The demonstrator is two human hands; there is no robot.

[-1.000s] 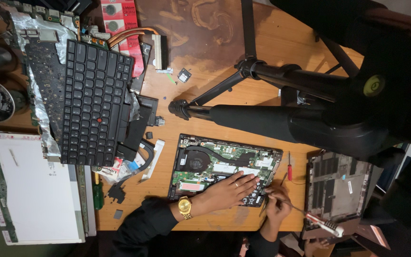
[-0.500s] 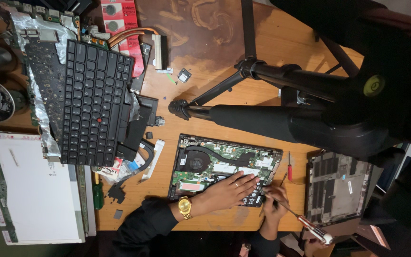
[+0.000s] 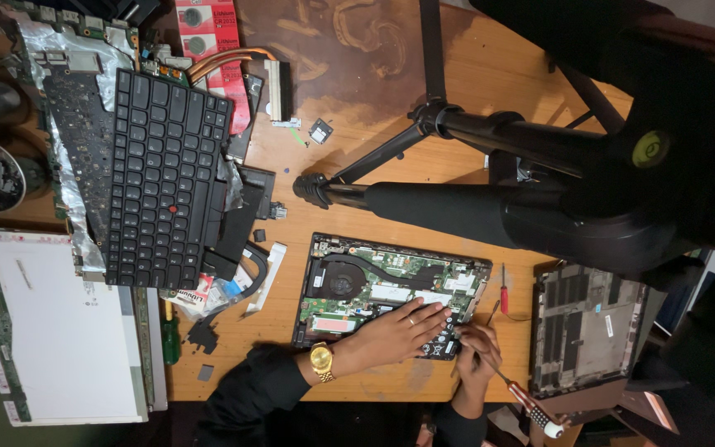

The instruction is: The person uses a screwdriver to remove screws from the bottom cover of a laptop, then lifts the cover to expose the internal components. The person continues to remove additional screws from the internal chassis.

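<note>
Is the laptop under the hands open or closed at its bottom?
Open. The laptop shows its fan and green circuit board, and the bottom cover lies apart beside it.

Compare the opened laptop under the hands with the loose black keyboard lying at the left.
The opened laptop shows its insides: fan, green board and copper pipe. The keyboard shows only rows of black keys with a red dot. The left hand rests on the laptop; nothing touches the keyboard. The laptop lies directly on the wooden table; the keyboard sits atop other parts.
</note>
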